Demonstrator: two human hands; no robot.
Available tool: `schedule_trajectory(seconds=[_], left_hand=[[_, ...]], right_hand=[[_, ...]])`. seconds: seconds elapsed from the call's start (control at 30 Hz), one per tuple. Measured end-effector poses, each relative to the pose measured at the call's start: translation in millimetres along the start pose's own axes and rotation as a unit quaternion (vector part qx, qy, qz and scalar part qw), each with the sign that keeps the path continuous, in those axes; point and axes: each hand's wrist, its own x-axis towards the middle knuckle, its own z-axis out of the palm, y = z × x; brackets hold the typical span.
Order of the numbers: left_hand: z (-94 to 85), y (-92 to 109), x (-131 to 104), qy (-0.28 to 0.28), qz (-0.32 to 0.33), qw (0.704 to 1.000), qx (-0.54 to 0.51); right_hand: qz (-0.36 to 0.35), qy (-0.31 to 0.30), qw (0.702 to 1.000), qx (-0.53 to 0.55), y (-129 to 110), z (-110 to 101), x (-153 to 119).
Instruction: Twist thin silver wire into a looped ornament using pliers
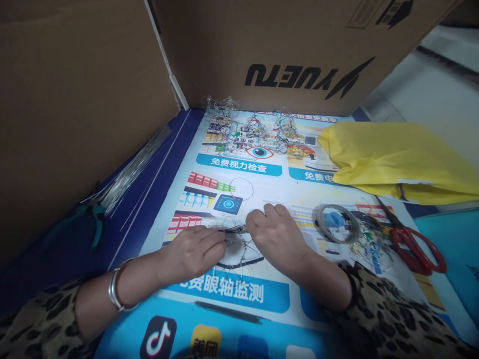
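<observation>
Right by you, a thin dark strip point(228, 312) lies on the printed white-and-blue sheet point(277, 192), and just beyond it we're into the action. Your left hand point(194, 252) has its fingers pinched together at the open, silvery tangle of fine wire point(243, 249); which strand they grip is hidden. Your right hand point(277, 237) is wrapped around small metal pliers point(240, 229), their nose pointing at your left fingertips. That tangle sits low between your hands, loose ends poking towards you, so I'd call it part-made, shaping and tidying not yet done.

Off to your left, teal-handled pliers point(98, 227) lie by a bundle of straight silver wires point(130, 174): plenty of unworked stock, by the look of it. Over on the right, a clear tape roll point(354, 229), a wire clump with coloured bits point(368, 242) and red-handled scissors point(419, 249). Further out, a single wire loop point(252, 189), then a yellow fabric bag point(400, 154), and, before the brown cardboard box point(209, 60), several bead-flecked wire clusters point(290, 132), seemingly further along than yours.
</observation>
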Motion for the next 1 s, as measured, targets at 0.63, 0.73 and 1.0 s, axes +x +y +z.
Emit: schedule_trajectory(seconds=[0.63, 0.73, 1.0], left_hand=[[-1.3, -13, 8, -0.050, -0.398, 0.865, -0.302], [-0.2, -15, 8, -0.054, -0.417, 0.843, -0.336], [-1.7, -21, 7, -0.067, -0.425, 0.804, -0.411]], right_hand=[[0.013, -0.013, 1.000, 0.000, 6, 1, -2], [0.014, -0.017, 1.000, 0.002, 6, 1, -3], [0.035, -0.048, 0.998, 0.011, 6, 3, -4]])
